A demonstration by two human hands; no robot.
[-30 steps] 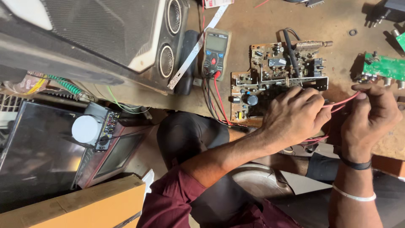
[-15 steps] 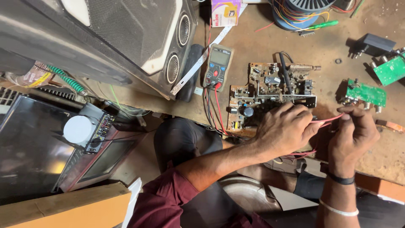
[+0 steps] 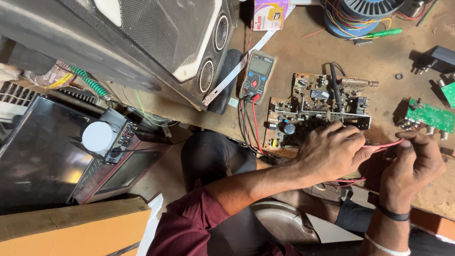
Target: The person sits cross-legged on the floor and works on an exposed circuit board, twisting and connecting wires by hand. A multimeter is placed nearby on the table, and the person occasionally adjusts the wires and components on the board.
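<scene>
Head view has us looking down at thin red wires [image 3: 385, 144] stretched between both hands, just off the front edge of the brown circuit board crowded with components [image 3: 313, 106]. Our left hand [image 3: 332, 152] is curled tight, pinching one end; our right hand [image 3: 414, 161] pinches the other end between thumb and fingers. Beside the board lies a grey handheld multimeter with red and black leads [image 3: 257, 76], and a small green circuit board [image 3: 430, 117] lies to the right on the worn brown workbench [image 3: 303, 52].
</scene>
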